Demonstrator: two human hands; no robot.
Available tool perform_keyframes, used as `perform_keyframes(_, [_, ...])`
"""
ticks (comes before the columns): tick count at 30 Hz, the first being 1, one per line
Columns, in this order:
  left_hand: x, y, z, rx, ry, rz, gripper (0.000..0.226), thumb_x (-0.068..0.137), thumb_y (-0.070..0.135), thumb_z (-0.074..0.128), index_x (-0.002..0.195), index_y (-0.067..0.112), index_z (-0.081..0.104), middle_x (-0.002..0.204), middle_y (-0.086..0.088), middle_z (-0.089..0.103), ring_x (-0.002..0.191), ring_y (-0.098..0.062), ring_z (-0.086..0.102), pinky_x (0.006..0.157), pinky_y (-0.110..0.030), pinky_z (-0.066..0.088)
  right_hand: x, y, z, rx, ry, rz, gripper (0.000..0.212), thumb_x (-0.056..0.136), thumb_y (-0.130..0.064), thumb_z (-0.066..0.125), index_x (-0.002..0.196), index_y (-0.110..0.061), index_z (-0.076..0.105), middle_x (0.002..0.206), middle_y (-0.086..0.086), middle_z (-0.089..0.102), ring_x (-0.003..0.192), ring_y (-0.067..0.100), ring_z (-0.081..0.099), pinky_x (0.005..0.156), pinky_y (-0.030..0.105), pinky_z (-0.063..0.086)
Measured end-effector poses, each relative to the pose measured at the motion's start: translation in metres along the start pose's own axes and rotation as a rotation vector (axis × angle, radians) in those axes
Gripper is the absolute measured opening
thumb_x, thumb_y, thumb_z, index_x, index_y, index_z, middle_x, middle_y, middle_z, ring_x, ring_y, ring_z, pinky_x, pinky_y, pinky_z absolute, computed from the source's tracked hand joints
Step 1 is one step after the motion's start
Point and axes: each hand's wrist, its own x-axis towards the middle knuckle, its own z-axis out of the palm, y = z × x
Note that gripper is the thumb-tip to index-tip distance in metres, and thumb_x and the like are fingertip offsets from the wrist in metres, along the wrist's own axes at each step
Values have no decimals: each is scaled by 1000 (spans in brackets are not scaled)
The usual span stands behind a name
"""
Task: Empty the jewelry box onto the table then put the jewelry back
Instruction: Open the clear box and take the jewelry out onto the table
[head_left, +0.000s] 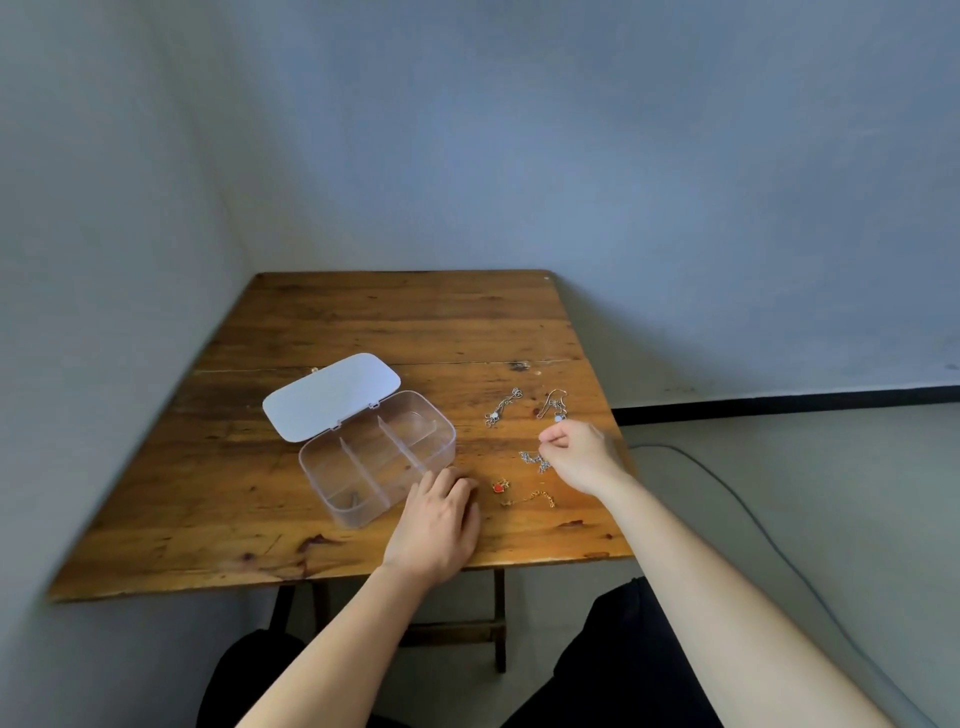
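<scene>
A clear plastic jewelry box (441, 447) with dividers stands open on the wooden table (363, 322), its white lid (330, 395) folded back. One small piece (356, 500) lies in its near compartment. To the right lie a silver necklace (503, 407), a gold chain with a pale stone (554, 404), a silver chain (532, 459), a red pendant (500, 487) and a gold chain (535, 499). My left hand (434, 525) rests flat on the table beside the box. My right hand (579, 454) hovers over the silver chain with fingertips pinched; whether it holds anything is unclear.
The table stands in a corner with walls to the left and behind. Its right edge (618, 447) runs just past my right hand. A grey cable (727, 493) trails on the floor to the right. My dark-trousered knees (613, 654) are under the near edge.
</scene>
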Motion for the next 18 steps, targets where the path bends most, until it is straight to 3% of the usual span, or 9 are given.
perform_keyframes(5, [-1, 3, -5, 11, -29, -21, 39, 100, 39, 39, 130, 21, 57, 131, 3, 54, 116, -20, 45, 101, -36, 39, -9, 6, -3, 8, 58, -68, 20, 94, -21, 61, 111, -28, 70, 112, -8, 68, 103, 11, 62, 87, 25, 48])
perform_keyframes(8, [-2, 6, -5, 57, -36, -19, 39, 100, 38, 37, 129, 21, 57, 129, 3, 56, 114, -21, 47, 98, -37, 40, -22, 22, -5, 9, 114, -93, 22, 96, -20, 58, 112, -32, 67, 124, -7, 61, 116, 13, 57, 94, 31, 47])
perform_keyframes(12, [3, 10, -5, 115, -29, -13, 36, 99, 35, 40, 123, 18, 61, 121, 0, 60, 108, -23, 51, 93, -37, 45, -33, 45, -11, -56, 155, -64, 26, 98, -23, 55, 122, -31, 63, 144, -6, 49, 132, 18, 48, 90, 30, 42])
perform_keyframes(18, [4, 14, 1, 128, 45, -43, 27, 93, 30, 51, 112, 17, 66, 110, 0, 64, 100, -24, 56, 88, -38, 49, -44, 76, -12, 56, 242, -57, 35, 102, -18, 51, 137, -19, 57, 137, -1, 54, 118, 17, 57, 90, 25, 40])
